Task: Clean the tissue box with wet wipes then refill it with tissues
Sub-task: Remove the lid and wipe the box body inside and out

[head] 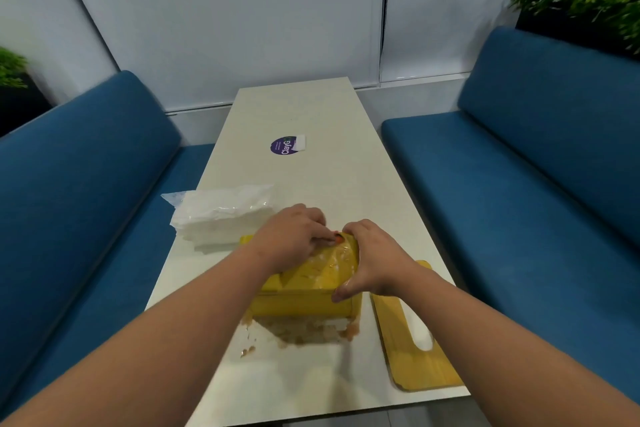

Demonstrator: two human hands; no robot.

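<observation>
A yellow tissue box [301, 305] stands open on the white table [311, 107], near its front. On top of it lies a shiny yellow wet-wipes pack [325, 267]. My left hand [291, 236] pinches an orange tab at the pack's far edge. My right hand [377, 256] grips the pack's right side, thumb against the box's front corner. The box's yellow lid [426, 371], with an oval slot, lies flat to the right. A clear bag of white tissues [221, 215] sits behind my left hand.
A brown spill [304, 331] spreads on the table just in front of the box. A purple round sticker [282, 146] is farther back. Blue benches [86, 201] [519, 166] flank the table, with plants behind both.
</observation>
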